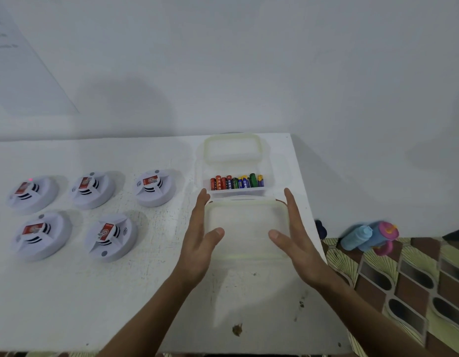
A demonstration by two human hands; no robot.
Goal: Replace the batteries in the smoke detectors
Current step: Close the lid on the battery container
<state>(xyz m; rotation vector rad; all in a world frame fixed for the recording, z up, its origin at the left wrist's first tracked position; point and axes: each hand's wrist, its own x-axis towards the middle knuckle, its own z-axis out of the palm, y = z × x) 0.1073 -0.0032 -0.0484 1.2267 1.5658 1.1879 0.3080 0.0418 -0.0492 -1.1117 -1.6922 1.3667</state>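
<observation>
I see left hand [197,243] and right hand [299,240], fingers straight, flanking a clear lid [246,228]; batteries [237,182] lie beyond, near the table's [120,305] far-right corner.

Two bare forearms reached into the frame from its lower edge, each ending in an uncovered hand. No sleeve or cuff showed on either arm up to the point where the picture cut them off. The left hand [201,238] and the right hand [295,238] carried no glove, ring, watch or wristband that could be made out. Fingernails looked short and unpainted, the thumbnails the clearest of them. Fine detail was softened by blur.
</observation>
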